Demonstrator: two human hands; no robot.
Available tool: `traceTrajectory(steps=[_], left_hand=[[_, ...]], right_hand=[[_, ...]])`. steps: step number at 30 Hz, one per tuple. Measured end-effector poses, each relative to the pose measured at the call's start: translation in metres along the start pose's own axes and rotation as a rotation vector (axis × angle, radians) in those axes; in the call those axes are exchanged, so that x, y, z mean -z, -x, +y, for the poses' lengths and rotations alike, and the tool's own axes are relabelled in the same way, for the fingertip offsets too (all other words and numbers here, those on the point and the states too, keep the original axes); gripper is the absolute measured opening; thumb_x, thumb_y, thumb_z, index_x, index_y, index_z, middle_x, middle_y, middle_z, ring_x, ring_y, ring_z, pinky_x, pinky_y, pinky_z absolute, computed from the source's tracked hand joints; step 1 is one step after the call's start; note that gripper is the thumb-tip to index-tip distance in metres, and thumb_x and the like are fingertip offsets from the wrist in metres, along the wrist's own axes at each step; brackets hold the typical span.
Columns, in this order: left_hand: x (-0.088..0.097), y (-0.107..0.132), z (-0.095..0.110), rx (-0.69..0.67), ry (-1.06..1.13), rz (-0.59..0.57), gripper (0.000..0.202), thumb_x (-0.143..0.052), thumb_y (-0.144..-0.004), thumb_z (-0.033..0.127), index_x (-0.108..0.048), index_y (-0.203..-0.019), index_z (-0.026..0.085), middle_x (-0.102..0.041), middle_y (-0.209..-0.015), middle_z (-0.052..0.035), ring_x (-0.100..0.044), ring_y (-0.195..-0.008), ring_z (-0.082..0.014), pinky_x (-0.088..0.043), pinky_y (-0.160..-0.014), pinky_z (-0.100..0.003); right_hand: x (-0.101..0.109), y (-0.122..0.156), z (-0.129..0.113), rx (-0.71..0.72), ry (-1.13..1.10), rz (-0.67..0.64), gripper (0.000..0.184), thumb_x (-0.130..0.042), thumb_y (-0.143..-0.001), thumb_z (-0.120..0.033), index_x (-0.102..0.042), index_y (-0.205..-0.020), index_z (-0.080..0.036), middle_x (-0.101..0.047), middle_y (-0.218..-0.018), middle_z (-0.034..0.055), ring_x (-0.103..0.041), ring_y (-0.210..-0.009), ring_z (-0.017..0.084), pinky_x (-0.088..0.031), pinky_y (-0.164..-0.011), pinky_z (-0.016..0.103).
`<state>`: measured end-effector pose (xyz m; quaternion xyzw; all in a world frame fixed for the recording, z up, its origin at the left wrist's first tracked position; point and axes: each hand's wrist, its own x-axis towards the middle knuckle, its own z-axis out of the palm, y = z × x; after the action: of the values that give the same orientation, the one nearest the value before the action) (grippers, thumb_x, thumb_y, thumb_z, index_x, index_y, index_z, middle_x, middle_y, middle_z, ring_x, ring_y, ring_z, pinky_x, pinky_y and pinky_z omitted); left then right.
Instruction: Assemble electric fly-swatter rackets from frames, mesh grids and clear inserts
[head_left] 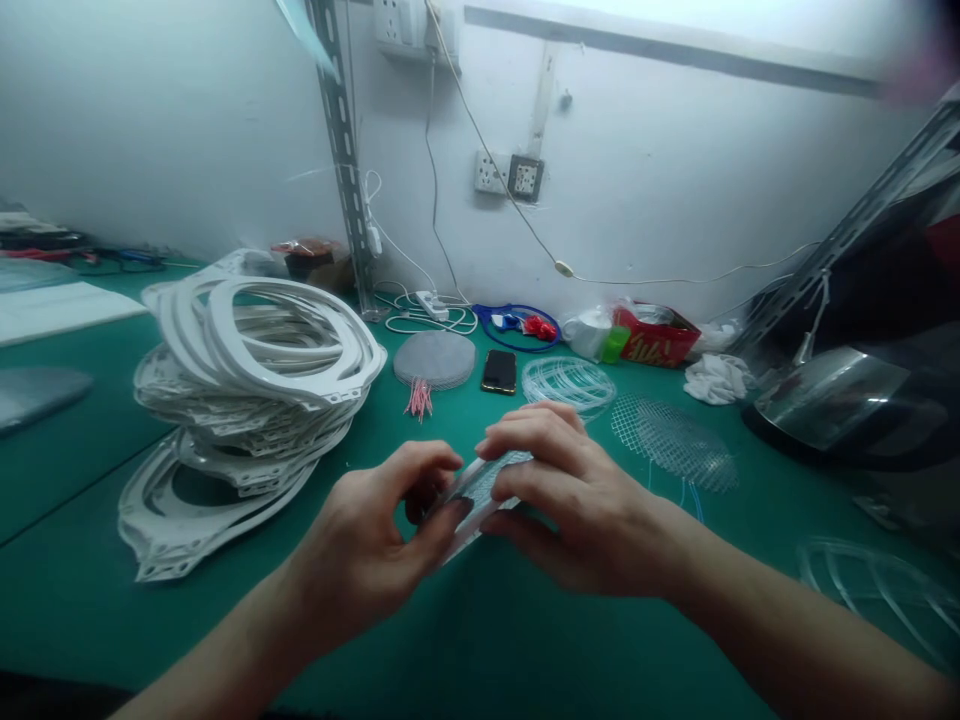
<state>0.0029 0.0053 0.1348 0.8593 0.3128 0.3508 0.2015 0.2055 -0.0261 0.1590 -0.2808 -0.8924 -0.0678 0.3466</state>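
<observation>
My left hand (375, 525) and my right hand (562, 490) meet near the middle of the view, above the green table. Between them is a thin, flat, translucent piece (480, 485) with a pale edge, tilted and seen nearly edge-on. My left thumb and curled fingers pinch its left side. The right fingers bend over its upper right part, with the thumb below. Much of the piece is hidden by my fingers, so its kind is unclear. Beyond my hands lie a stack of grey mesh discs (435, 357) and a bundle of pink strips (419, 398).
White plastic ring frames (300, 325) pile up at left. A phone (499, 371), clear rings (568, 385) and round mesh pieces (671, 440) lie behind my hands. At right are a red box (656, 335), a white cloth (716, 379) and a shiny kettle-like vessel (832, 400).
</observation>
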Motion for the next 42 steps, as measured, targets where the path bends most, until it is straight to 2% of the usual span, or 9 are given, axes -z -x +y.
traceTrajectory(steps=[3, 6, 13, 18, 23, 27, 34, 37, 42], left_hand=[[0.004, -0.006, 0.008, 0.074, 0.015, -0.087, 0.012, -0.05, -0.083, 0.026, -0.058, -0.09, 0.019, -0.057, -0.063, 0.0051, -0.051, -0.053, -0.0067, -0.041, -0.05, -0.014], [0.008, -0.011, 0.013, 0.077, 0.02, -0.123, 0.014, -0.049, -0.083, 0.027, -0.059, -0.082, 0.017, -0.056, -0.06, 0.0044, -0.048, -0.051, -0.0062, -0.039, -0.047, -0.014], [0.004, -0.009, 0.012, 0.047, 0.035, -0.043, 0.015, -0.048, -0.084, 0.026, -0.057, -0.076, 0.018, -0.054, -0.058, 0.0046, -0.044, -0.05, -0.006, -0.036, -0.047, -0.014], [0.007, -0.01, 0.009, 0.003, 0.039, -0.087, 0.011, -0.049, -0.083, 0.023, -0.059, -0.083, 0.018, -0.053, -0.061, 0.0054, -0.044, -0.051, -0.0051, -0.037, -0.049, -0.013], [0.01, -0.012, 0.008, 0.016, 0.009, -0.129, 0.011, -0.049, -0.081, 0.021, -0.056, -0.075, 0.017, -0.05, -0.057, 0.0066, -0.041, -0.049, -0.0043, -0.034, -0.047, -0.014], [0.009, -0.01, 0.007, 0.034, 0.032, -0.158, 0.013, -0.048, -0.083, 0.022, -0.057, -0.075, 0.017, -0.051, -0.059, 0.006, -0.043, -0.051, -0.0047, -0.035, -0.048, -0.014], [0.009, -0.007, 0.001, -0.025, 0.049, -0.154, 0.012, -0.048, -0.085, 0.024, -0.058, -0.087, 0.017, -0.057, -0.068, 0.0038, -0.049, -0.058, -0.0061, -0.038, -0.053, -0.015], [0.008, -0.007, 0.001, -0.052, -0.002, -0.169, 0.012, -0.047, -0.084, 0.022, -0.058, -0.084, 0.016, -0.054, -0.063, 0.0044, -0.046, -0.053, -0.0053, -0.037, -0.05, -0.015], [0.003, -0.005, -0.001, -0.1, -0.081, -0.109, 0.01, -0.047, -0.082, 0.019, -0.055, -0.076, 0.016, -0.048, -0.057, 0.0061, -0.04, -0.048, -0.0039, -0.032, -0.046, -0.016]], right_hand=[[0.0, -0.002, 0.001, 0.016, 0.011, -0.024, 0.008, -0.052, -0.085, -0.021, -0.053, -0.091, -0.016, -0.057, -0.106, 0.0105, -0.052, -0.103, 0.019, -0.038, -0.091, 0.038], [0.0, -0.004, 0.002, 0.025, 0.032, -0.027, 0.008, -0.052, -0.085, -0.022, -0.053, -0.091, -0.016, -0.056, -0.107, 0.0109, -0.052, -0.103, 0.019, -0.037, -0.092, 0.038], [-0.002, -0.003, 0.004, 0.016, 0.099, -0.035, 0.012, -0.049, -0.088, -0.025, -0.054, -0.095, -0.017, -0.058, -0.109, 0.0105, -0.051, -0.105, 0.02, -0.034, -0.093, 0.04], [-0.003, -0.003, 0.003, 0.026, 0.095, -0.041, 0.012, -0.05, -0.087, -0.025, -0.055, -0.094, -0.016, -0.058, -0.109, 0.0101, -0.05, -0.105, 0.019, -0.033, -0.094, 0.039], [-0.003, -0.003, 0.004, 0.023, 0.116, -0.045, 0.012, -0.05, -0.088, -0.028, -0.056, -0.092, -0.018, -0.057, -0.112, 0.0104, -0.049, -0.108, 0.02, -0.033, -0.095, 0.041], [-0.004, -0.002, 0.006, 0.023, 0.091, -0.036, 0.011, -0.052, -0.086, -0.027, -0.055, -0.091, -0.018, -0.057, -0.11, 0.0104, -0.05, -0.107, 0.02, -0.033, -0.094, 0.04], [-0.005, -0.002, 0.005, 0.032, 0.046, 0.009, 0.011, -0.057, -0.084, -0.023, -0.054, -0.092, -0.016, -0.06, -0.103, 0.0089, -0.053, -0.1, 0.018, -0.036, -0.091, 0.037], [-0.004, -0.003, 0.002, 0.034, 0.039, 0.0, 0.011, -0.057, -0.084, -0.023, -0.054, -0.091, -0.016, -0.06, -0.103, 0.0089, -0.053, -0.1, 0.017, -0.037, -0.092, 0.036], [-0.004, -0.002, -0.002, 0.038, 0.032, -0.025, 0.009, -0.054, -0.086, -0.025, -0.055, -0.089, -0.016, -0.06, -0.104, 0.0093, -0.053, -0.103, 0.018, -0.037, -0.093, 0.038]])
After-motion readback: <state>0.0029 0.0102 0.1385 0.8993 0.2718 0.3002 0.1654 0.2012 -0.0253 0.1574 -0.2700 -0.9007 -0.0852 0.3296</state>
